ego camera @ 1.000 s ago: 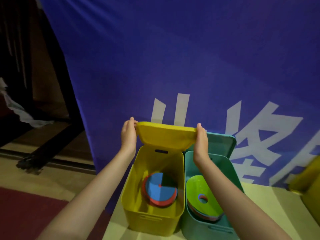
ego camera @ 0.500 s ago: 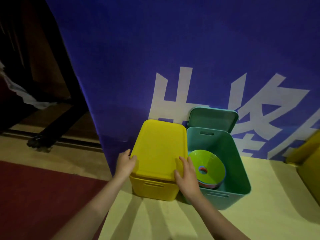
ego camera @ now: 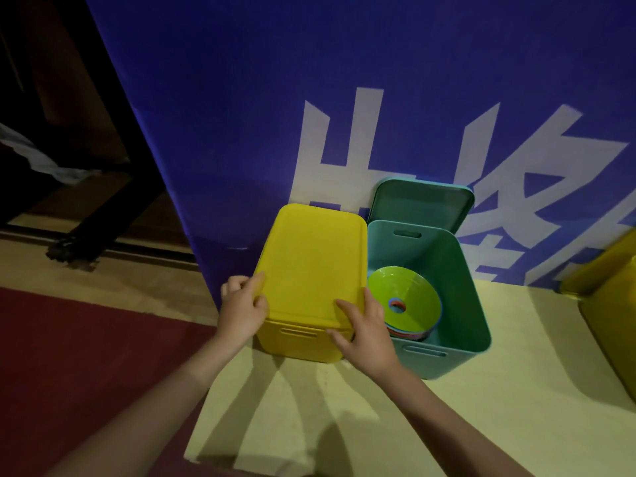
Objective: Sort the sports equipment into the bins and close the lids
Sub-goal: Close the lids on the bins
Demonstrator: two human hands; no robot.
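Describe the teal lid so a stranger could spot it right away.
Find the blue banner with white characters. At its foot stand a yellow bin and an open teal bin. The teal lid leans upright on the banner behind the teal bin, unlike the yellow lid lying flat.

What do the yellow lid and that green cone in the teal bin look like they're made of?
Yellow lid: likely moulded plastic, matte, with rounded corners and a raised rim. Green cone: probably thin flexible plastic, slightly glossy; light catches its dished surface. Neither is certain.
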